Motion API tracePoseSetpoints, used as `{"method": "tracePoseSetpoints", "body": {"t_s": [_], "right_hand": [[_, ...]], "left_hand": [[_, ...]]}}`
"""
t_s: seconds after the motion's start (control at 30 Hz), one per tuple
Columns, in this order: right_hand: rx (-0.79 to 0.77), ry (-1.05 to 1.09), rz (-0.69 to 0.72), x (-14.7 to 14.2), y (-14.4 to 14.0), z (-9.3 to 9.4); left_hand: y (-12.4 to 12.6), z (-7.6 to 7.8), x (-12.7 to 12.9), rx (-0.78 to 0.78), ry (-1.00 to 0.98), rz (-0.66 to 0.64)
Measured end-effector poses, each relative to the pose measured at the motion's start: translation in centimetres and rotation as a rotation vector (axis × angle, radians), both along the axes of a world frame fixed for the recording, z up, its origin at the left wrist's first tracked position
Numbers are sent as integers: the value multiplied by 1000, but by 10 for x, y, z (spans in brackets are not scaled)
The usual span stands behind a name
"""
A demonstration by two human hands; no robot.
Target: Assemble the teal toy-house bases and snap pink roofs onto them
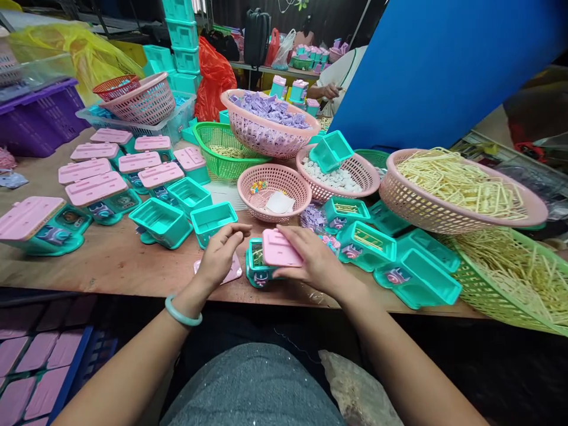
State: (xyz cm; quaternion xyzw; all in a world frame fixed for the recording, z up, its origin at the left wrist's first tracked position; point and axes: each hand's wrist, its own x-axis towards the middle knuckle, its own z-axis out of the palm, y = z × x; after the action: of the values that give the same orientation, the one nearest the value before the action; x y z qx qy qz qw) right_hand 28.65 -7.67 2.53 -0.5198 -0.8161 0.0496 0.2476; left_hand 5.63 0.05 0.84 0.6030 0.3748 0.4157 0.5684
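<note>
My right hand [316, 260] holds a pink lid [279, 247] over an open teal toy box [256, 269] near the table's front edge; the lid sits partly on the box. My left hand [220, 253] hovers just left of the box with fingers loosely curled, holding nothing I can see. Under that hand another pink lid [231, 273] lies flat on the wood. The box has small yellowish parts inside.
Open teal boxes [213, 219] and closed pink-lidded ones [95, 189] fill the left. Pink baskets hold purple pieces [268, 112], white bits [337, 177] and yellow sticks [461, 183]. A blue crate of pink lids [31, 367] sits below left. Another person [331, 89] works behind.
</note>
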Motion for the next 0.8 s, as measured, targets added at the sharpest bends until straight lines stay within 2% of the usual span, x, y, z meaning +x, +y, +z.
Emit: {"method": "tracePoseSetpoints", "body": {"t_s": [0.1, 0.17, 0.23, 0.37, 0.5, 0.6, 0.7, 0.8], "right_hand": [[-7, -104, 84, -14, 8, -3], [-27, -125, 107, -17, 12, -5], [-53, -134, 107, -16, 12, -6], [-106, -192, 69, -20, 8, -7], [-174, -197, 29, -25, 6, -5], [-211, -82, 74, -20, 9, -2], [-133, 32, 126, -14, 7, -1], [-22, 9, 185, -11, 11, -19]], "left_hand": [[-7, -16, 1, -317, -217, -44], [-12, -25, 1, -377, -260, -71], [-15, -29, 2, -325, -220, -92], [-15, -26, 4, -139, -79, -139], [-12, -24, 6, -145, -56, -151], [-12, -24, 4, -148, -33, -144], [-20, -21, -4, -77, 2, -114], [-26, -34, -8, -57, 116, -59]]}}
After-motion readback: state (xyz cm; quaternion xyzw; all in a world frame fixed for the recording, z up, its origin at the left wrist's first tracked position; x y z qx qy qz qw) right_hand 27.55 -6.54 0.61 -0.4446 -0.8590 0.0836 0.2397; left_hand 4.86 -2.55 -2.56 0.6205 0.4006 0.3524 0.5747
